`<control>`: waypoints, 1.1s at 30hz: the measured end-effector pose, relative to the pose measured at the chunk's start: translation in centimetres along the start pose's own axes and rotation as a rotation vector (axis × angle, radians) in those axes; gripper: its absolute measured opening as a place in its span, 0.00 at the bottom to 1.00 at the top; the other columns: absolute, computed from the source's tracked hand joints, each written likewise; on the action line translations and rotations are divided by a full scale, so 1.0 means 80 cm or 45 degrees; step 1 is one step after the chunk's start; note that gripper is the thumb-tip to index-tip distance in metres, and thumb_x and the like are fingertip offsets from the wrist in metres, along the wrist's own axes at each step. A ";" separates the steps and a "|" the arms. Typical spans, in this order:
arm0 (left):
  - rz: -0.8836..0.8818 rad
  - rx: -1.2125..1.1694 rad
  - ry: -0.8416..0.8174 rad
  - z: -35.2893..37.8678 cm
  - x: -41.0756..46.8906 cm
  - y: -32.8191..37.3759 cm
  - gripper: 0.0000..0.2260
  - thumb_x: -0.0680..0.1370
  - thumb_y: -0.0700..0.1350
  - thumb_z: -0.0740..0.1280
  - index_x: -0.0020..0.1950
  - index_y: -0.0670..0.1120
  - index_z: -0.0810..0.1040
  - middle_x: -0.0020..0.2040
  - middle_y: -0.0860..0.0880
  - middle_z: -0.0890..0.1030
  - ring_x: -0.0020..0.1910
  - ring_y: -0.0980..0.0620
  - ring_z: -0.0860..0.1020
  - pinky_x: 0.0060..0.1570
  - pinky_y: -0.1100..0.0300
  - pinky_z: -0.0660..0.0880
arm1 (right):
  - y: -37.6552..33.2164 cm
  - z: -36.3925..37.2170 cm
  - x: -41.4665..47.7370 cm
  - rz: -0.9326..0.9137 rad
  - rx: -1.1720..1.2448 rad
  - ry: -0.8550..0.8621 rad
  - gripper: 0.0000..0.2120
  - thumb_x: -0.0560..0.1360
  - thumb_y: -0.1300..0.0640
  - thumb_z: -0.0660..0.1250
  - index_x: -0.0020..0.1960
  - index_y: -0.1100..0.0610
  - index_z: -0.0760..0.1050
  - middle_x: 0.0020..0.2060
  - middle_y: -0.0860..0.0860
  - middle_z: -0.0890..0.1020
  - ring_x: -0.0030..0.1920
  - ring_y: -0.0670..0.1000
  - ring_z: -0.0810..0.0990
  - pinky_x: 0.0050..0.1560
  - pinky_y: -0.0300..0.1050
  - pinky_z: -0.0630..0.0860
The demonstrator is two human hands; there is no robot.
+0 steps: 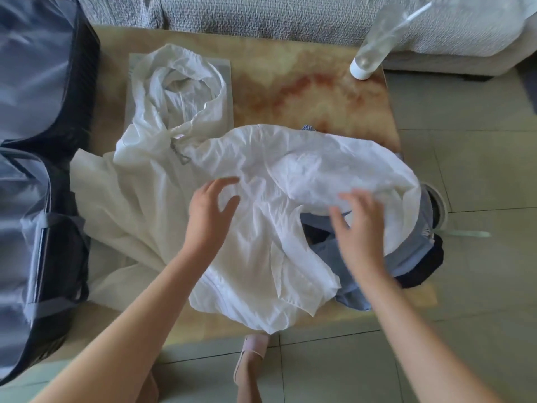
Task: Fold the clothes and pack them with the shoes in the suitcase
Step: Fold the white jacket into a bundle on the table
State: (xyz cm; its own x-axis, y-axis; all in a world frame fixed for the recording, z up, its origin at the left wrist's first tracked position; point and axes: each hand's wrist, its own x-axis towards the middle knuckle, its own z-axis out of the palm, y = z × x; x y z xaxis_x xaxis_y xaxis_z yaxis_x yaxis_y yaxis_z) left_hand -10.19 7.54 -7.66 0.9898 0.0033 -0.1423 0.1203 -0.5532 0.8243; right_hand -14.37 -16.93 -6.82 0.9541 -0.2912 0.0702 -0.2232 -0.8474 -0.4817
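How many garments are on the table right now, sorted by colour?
White: 1 (hooded jacket)
Light blue: 1 (garment partly under the jacket)
Dark navy: 1 (garment at the table's right edge, mostly covered)
Total: 3

A hooded jacket (261, 181) lies spread across the middle of the table (290, 91), its hood toward the upper left. The suitcase (35, 141) fills the frame's left edge. A bottle (370, 50) stands on the table's upper right corner (the sofa (261, 13) lies behind). Other clothes (348, 257) lie under the jacket at lower right.
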 end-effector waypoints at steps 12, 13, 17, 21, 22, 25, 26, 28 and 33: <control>-1.231 -0.238 0.253 -0.043 -0.139 -0.136 0.33 0.76 0.53 0.67 0.75 0.41 0.58 0.71 0.39 0.65 0.65 0.40 0.69 0.58 0.52 0.67 | -0.011 0.078 -0.127 0.248 -0.196 -0.255 0.25 0.65 0.58 0.78 0.59 0.60 0.75 0.44 0.54 0.82 0.45 0.59 0.80 0.49 0.55 0.77; -1.257 -0.291 0.250 -0.041 -0.143 -0.142 0.33 0.76 0.53 0.68 0.75 0.41 0.60 0.70 0.41 0.68 0.66 0.41 0.69 0.58 0.54 0.67 | -0.010 0.077 -0.123 0.233 -0.185 -0.249 0.18 0.67 0.60 0.76 0.54 0.59 0.77 0.39 0.53 0.82 0.41 0.58 0.79 0.44 0.53 0.76; -1.220 -0.321 0.208 -0.037 -0.142 -0.152 0.30 0.75 0.52 0.70 0.72 0.41 0.65 0.67 0.44 0.73 0.67 0.43 0.70 0.65 0.52 0.67 | -0.006 0.063 -0.095 0.136 -0.199 -0.066 0.05 0.72 0.65 0.69 0.39 0.60 0.75 0.30 0.51 0.74 0.31 0.55 0.72 0.31 0.44 0.64; -1.109 -0.118 0.198 -0.046 -0.137 -0.162 0.18 0.75 0.46 0.70 0.64 0.46 0.73 0.54 0.49 0.78 0.55 0.45 0.76 0.49 0.56 0.70 | -0.005 0.042 -0.065 0.246 -0.080 0.230 0.07 0.75 0.65 0.64 0.52 0.63 0.77 0.44 0.58 0.81 0.45 0.60 0.78 0.43 0.55 0.75; -1.082 -0.076 0.201 -0.049 -0.138 -0.164 0.15 0.76 0.45 0.69 0.61 0.46 0.74 0.52 0.50 0.78 0.52 0.46 0.76 0.47 0.56 0.70 | -0.009 0.040 -0.063 0.267 -0.059 0.245 0.12 0.75 0.65 0.64 0.58 0.62 0.76 0.52 0.58 0.80 0.53 0.59 0.77 0.52 0.56 0.75; -0.996 -0.065 0.280 -0.061 -0.140 -0.165 0.08 0.77 0.43 0.68 0.55 0.45 0.76 0.49 0.49 0.79 0.47 0.48 0.77 0.44 0.57 0.70 | -0.042 0.050 -0.081 0.057 -0.036 0.202 0.17 0.76 0.65 0.65 0.64 0.63 0.73 0.63 0.59 0.75 0.65 0.60 0.71 0.64 0.56 0.70; -0.968 -0.092 0.330 -0.066 -0.140 -0.164 0.07 0.77 0.43 0.67 0.55 0.45 0.76 0.48 0.50 0.79 0.47 0.49 0.77 0.45 0.57 0.69 | -0.057 0.059 -0.093 -0.076 -0.002 0.144 0.16 0.76 0.64 0.65 0.63 0.63 0.74 0.62 0.59 0.75 0.65 0.60 0.71 0.65 0.56 0.69; -0.903 -0.146 0.445 -0.077 -0.140 -0.162 0.07 0.78 0.42 0.66 0.56 0.46 0.76 0.49 0.51 0.79 0.49 0.49 0.77 0.47 0.58 0.70 | -0.095 0.080 -0.131 -0.344 0.058 -0.057 0.17 0.75 0.58 0.67 0.63 0.60 0.75 0.63 0.57 0.75 0.65 0.58 0.71 0.66 0.55 0.67; -0.774 -0.137 0.475 -0.092 -0.142 -0.165 0.14 0.78 0.39 0.64 0.63 0.48 0.74 0.59 0.49 0.75 0.54 0.52 0.74 0.51 0.61 0.67 | -0.154 0.141 -0.212 -0.836 -0.215 -0.458 0.34 0.68 0.67 0.62 0.74 0.54 0.65 0.74 0.55 0.64 0.74 0.58 0.62 0.73 0.56 0.59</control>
State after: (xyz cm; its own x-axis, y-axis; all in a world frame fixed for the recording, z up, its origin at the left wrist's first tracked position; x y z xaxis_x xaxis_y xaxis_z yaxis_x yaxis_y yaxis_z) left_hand -22.50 20.95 -12.92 0.7030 0.5795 -0.4124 0.6462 -0.2781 0.7107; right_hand -25.52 3.47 -11.91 0.9012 0.4334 -0.0064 0.4122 -0.8613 -0.2970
